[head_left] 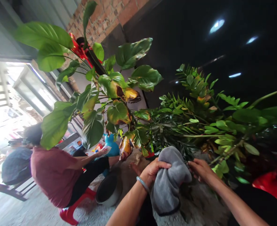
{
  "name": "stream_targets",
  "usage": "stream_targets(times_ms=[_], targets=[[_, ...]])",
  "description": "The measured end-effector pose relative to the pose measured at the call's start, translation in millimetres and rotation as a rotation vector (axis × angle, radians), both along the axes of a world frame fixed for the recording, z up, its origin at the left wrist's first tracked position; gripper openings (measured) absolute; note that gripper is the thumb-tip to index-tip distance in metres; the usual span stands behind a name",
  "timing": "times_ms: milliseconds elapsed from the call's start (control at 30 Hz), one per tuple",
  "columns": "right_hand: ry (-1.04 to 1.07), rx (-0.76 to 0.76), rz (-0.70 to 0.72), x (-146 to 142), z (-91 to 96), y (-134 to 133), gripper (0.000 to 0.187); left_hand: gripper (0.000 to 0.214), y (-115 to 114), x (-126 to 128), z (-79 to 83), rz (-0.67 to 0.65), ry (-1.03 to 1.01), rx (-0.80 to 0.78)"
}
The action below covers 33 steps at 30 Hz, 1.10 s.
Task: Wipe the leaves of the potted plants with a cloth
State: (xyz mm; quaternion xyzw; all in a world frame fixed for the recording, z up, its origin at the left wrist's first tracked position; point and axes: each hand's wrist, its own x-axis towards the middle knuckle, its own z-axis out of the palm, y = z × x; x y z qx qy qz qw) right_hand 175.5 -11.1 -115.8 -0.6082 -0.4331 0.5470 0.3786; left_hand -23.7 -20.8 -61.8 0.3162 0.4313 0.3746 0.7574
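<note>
Fingers (163, 164) of the left hand (154, 172) are pressed together and curled over the top of a grey cloth (169, 185), bunching it in a firm clasp. The right hand (201, 169) sits just beside the cloth, its fingers (192, 163) bent in among the leaves. Whether they pinch a stem or only touch it cannot be told.

The largest thing in view is the broad-leaved plant (93, 125), with several leaves yellowed and brown at the edges. Next to it, touching it and nearest both hands, is the narrow-leaved plant (192, 125), whose lower stems meet the cloth. Another person in a maroon shirt (54, 172) sits on a red stool (70, 213) well to the left and reaches towards the broad-leaved plant. A dark round pot (107, 190) stands on the floor between that person and the left arm. A pale bangle (142, 183) circles the left wrist.

The cloth rests on nothing; it hangs from the left hand against the lower foliage. The step in hand looks like cloth work on these leaves, with the cloth gripped and brought up to them. A next move would call for one leaf held steady from beneath and light pressure, since the stems look thin.
</note>
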Motion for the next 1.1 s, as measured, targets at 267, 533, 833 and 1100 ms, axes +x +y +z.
stream_targets(times_ms=[267, 533, 833, 1100], targets=[[0.042, 0.027, 0.005, -0.7, 4.3, -7.4, 0.017, 0.011, 29.8, -8.5, 28.6, 0.278, -0.147, 0.011], [0.016, 0.023, 0.036, 5.4, -1.3, -2.7, 0.019, 0.031, -1.0, -12.1, -0.4, 0.091, 0.041, 0.081], [-0.013, 0.018, -0.01, -1.0, 3.1, -7.1, 0.019, 0.007, 27.0, -21.0, 18.9, 0.364, -0.044, -0.081], [-0.025, 0.002, 0.015, 3.2, 1.6, -4.0, 0.019, 0.019, -10.1, -34.8, -1.8, 0.183, -0.064, -0.037]])
